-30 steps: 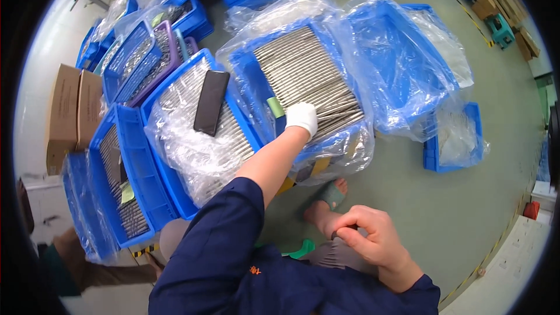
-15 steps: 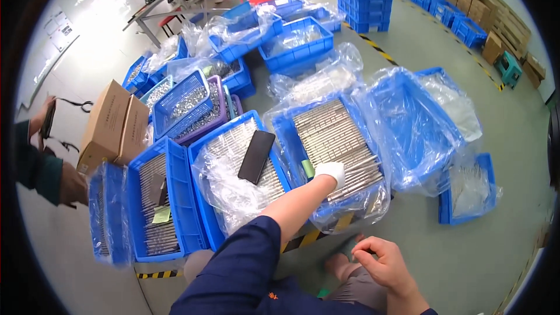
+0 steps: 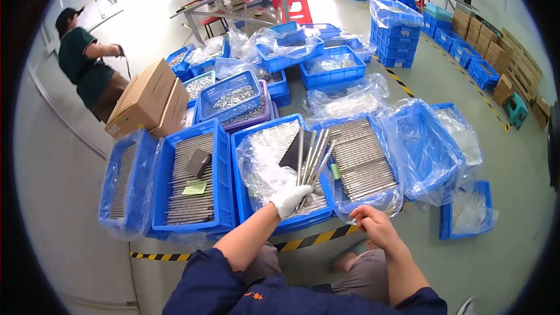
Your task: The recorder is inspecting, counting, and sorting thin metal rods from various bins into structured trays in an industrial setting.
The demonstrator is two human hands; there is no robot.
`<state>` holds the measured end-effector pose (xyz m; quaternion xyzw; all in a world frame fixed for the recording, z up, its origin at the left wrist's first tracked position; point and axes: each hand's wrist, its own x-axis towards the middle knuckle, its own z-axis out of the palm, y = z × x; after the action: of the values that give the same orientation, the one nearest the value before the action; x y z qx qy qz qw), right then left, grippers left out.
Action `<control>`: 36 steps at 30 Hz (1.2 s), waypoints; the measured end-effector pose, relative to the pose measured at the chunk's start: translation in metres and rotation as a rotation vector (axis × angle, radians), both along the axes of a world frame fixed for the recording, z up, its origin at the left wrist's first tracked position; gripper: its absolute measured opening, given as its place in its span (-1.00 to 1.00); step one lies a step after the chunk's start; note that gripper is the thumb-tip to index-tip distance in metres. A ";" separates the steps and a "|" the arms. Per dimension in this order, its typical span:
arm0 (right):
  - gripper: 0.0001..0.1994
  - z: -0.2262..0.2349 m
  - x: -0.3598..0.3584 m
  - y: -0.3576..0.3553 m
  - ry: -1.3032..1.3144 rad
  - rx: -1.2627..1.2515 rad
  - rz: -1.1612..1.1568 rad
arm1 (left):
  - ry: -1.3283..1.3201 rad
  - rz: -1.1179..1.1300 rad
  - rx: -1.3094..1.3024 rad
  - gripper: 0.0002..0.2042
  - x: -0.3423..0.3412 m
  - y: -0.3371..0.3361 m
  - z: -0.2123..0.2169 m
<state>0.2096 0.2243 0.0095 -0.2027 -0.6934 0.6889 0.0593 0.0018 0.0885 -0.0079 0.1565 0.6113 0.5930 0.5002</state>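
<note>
My left hand [image 3: 290,199], in a white glove, is closed round a bundle of metal rods [image 3: 318,154] that fans upward and away from me. It is over a blue crate [image 3: 235,153] with metal parts, crumpled clear plastic and a dark flat block [image 3: 291,154], which the rods partly hide. To the right, a plastic-lined crate holds rows of metal rods [image 3: 361,160], with a small green piece [image 3: 335,171] at their left side. My bare right hand [image 3: 376,226] is raised near that crate's front edge, fingers curled, nothing visible in them.
Farther left, a blue crate [image 3: 226,198] holds rods, a dark block and a yellow-green note [image 3: 195,188]. An empty-looking lined crate [image 3: 420,140] stands right. Cardboard boxes [image 3: 143,93] and baskets of small metal parts [image 3: 230,96] lie beyond. A person [image 3: 87,67] stands far left.
My left hand has come left and up from the rod crate with a bundle of rods in its grip. My view has tilted up, and the right hand stays curled.
</note>
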 end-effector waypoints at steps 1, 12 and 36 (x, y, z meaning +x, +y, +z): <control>-0.74 -0.006 -0.005 -0.005 -0.022 0.062 -0.003 | 0.019 0.046 0.074 -0.83 0.001 -0.011 0.002; -0.60 0.034 -0.080 -0.053 0.000 0.308 0.108 | 0.099 0.024 0.300 -0.83 0.001 -0.057 0.069; -0.78 -0.025 -0.114 -0.020 -0.075 0.219 -0.028 | -0.079 0.058 0.178 -0.72 -0.023 -0.061 0.022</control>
<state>0.0952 0.2044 -0.0156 -0.2303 -0.7631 0.6003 0.0649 -0.0208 0.0275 0.0139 0.1592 0.5403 0.6649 0.4906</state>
